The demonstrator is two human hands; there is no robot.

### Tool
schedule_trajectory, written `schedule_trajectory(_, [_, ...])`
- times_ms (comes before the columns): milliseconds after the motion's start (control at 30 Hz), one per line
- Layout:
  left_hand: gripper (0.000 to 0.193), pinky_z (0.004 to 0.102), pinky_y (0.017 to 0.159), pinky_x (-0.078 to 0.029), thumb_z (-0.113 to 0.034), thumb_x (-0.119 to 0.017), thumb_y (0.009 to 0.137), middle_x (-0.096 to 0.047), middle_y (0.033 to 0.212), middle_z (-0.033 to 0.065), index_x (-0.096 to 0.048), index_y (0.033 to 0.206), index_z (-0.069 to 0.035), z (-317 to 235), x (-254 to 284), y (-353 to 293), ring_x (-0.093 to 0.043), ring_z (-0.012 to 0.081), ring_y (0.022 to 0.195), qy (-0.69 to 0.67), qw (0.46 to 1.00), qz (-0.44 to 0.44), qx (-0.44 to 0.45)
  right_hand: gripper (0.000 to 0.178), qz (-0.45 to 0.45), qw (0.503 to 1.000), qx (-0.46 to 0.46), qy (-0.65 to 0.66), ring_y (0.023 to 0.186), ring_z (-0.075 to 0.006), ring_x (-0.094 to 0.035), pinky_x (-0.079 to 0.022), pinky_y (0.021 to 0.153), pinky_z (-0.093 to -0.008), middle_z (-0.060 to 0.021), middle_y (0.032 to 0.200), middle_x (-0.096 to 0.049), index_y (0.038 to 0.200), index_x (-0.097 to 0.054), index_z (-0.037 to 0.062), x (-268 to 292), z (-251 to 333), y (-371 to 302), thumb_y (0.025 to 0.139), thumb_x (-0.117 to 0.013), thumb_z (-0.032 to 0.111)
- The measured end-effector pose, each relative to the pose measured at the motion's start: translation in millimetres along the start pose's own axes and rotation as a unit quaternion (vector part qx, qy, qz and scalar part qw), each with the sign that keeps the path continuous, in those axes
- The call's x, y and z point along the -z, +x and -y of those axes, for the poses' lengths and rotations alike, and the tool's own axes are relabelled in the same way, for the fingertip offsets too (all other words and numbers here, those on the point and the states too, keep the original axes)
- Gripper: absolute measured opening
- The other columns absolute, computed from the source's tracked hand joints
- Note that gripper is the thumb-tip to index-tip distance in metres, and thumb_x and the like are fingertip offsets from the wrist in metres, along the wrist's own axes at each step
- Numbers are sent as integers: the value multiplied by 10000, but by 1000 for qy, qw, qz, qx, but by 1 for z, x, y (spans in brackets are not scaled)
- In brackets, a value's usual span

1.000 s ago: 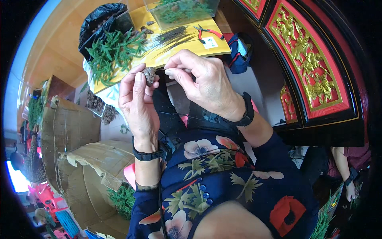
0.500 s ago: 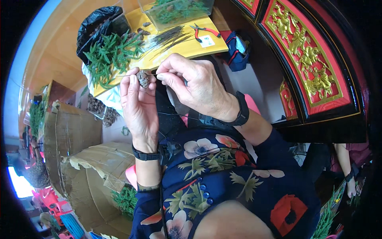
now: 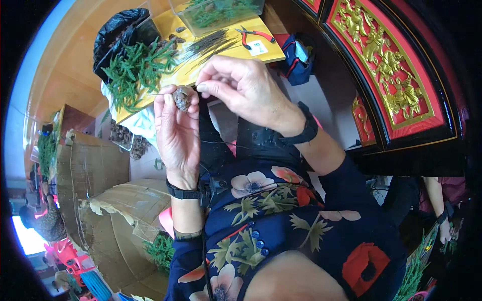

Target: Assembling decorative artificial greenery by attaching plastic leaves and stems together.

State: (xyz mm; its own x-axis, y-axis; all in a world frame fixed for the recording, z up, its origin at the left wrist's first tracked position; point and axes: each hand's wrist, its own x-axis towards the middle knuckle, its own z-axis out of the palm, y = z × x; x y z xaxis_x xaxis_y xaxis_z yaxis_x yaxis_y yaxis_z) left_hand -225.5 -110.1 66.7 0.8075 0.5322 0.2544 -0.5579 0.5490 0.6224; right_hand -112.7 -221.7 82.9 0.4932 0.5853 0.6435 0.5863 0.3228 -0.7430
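In the grip of our left hand (image 3: 177, 133) we have a brown pine cone (image 3: 182, 99) clamped between thumb and fingers, held up just off the near edge of the yellow desk (image 3: 272, 53), with a thin wire (image 3: 153, 94) poking out on its left side. Our right hand (image 3: 251, 90) is just beside the cone, its thumb and forefinger pinched together on the wire. Before us on the desk lie green sprigs (image 3: 133, 75), a bundle of dark wires (image 3: 212, 44) and red-handled pliers (image 3: 245, 37), the pliers farthest right.
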Motion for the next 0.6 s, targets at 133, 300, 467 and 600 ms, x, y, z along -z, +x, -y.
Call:
schedule_trajectory(133, [216, 259, 749, -443, -169, -492, 933, -551, 1033, 132, -481, 1110, -45, -1, -4, -1, -532, 187, 865, 65, 997, 31, 20, 49, 45, 998, 13, -46, 660, -35, -567, -447, 570, -171, -17, 721, -612, 875, -604, -10, 18, 8, 5, 829, -603, 8])
schedule_trajectory(300, [196, 252, 712, -439, -177, -493, 931, -555, 1034, 155, -495, 1081, -51, -3, 0, 0, -527, 182, 829, 86, 990, 96, 63, 44, 64, 995, 56, -57, 643, -58, -573, -454, 573, -186, -27, 713, -614, 855, -611, -4, 27, 7, 8, 822, -617, 24])
schedule_trajectory(467, [164, 246, 665, -438, -173, -505, 922, -565, 1038, 189, -508, 1027, -47, -8, 4, 4, -527, 182, 794, 42, 974, 176, 134, 39, 100, 982, 122, -106, 639, -98, -593, -462, 576, -205, -43, 702, -608, 834, -612, 1, 36, 13, 9, 810, -624, 29])
schedule_trajectory(600, [147, 235, 648, -433, -147, -524, 906, -580, 1018, 199, -511, 1003, -38, -12, 5, 5, -523, 176, 766, 36, 968, 179, 169, 51, 127, 977, 131, -109, 655, -108, -605, -467, 586, -213, -50, 710, -616, 842, -613, 4, 39, 15, 9, 804, -630, 35])
